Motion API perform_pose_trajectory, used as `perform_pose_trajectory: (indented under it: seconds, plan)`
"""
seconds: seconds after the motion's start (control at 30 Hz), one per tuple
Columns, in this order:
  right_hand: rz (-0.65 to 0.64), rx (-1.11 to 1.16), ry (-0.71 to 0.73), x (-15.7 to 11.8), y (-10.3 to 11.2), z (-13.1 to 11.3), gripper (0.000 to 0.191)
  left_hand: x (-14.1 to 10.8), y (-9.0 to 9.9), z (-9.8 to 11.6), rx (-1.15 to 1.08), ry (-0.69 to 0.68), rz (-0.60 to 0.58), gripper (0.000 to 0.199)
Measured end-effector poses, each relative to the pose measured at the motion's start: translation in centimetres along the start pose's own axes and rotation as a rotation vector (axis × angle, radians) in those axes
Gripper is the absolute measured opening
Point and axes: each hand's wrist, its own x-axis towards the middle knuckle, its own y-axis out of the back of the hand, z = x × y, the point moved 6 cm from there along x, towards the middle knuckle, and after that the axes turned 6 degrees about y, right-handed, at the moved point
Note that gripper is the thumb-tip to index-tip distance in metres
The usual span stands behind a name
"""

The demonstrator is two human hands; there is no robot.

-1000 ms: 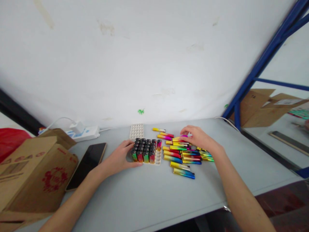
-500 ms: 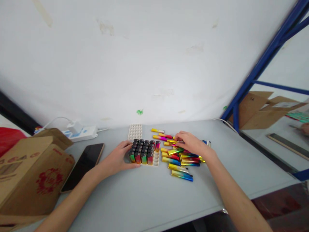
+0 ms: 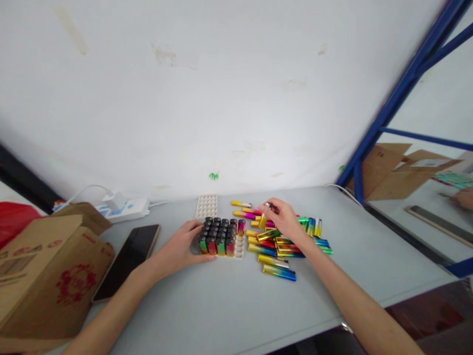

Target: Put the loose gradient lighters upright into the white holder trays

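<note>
My left hand (image 3: 185,243) is curled around the left side of a white tray (image 3: 239,247), its thumb along the front and its fingers behind. In that tray, metallic-coloured lighters with black tops (image 3: 220,241) stand upright in rows; some holes on the right side show bare. Above a loose pile of shiny lighters (image 3: 280,272), my right hand (image 3: 281,215) pinches one gold lighter (image 3: 263,220), held fairly upright. The loose lighters lie on their sides in yellow, red, blue and green, to the right of the tray. My right forearm covers part of the pile.
A second white tray with holes (image 3: 207,204) lies behind the filled one. To the left are a phone (image 3: 127,261), a cardboard box (image 3: 66,276) and a white power strip (image 3: 135,209). A blue metal frame (image 3: 391,103) rises at right; beyond it another person's hand (image 3: 463,198) shows.
My right hand has risen slightly from the pile and turned, lifting a gold lighter out of it. My left hand stays at the tray. The view has tilted slightly.
</note>
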Motion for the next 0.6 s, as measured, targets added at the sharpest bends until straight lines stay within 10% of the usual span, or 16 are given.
perform_pose_trajectory:
  seconds: [0.27, 0.6]
  plan:
    - [-0.32, 0.726, -0.182, -2.2, -5.9, -2.4, 0.042, 0.0, 0.0, 0.3, -0.037, -0.005, -0.009, 0.07]
    - [-0.149, 0.476, -0.255, -2.3, -5.3, -1.8, 0.06, -0.1, 0.0, 0.3, -0.027, -0.049, -0.005, 0.066]
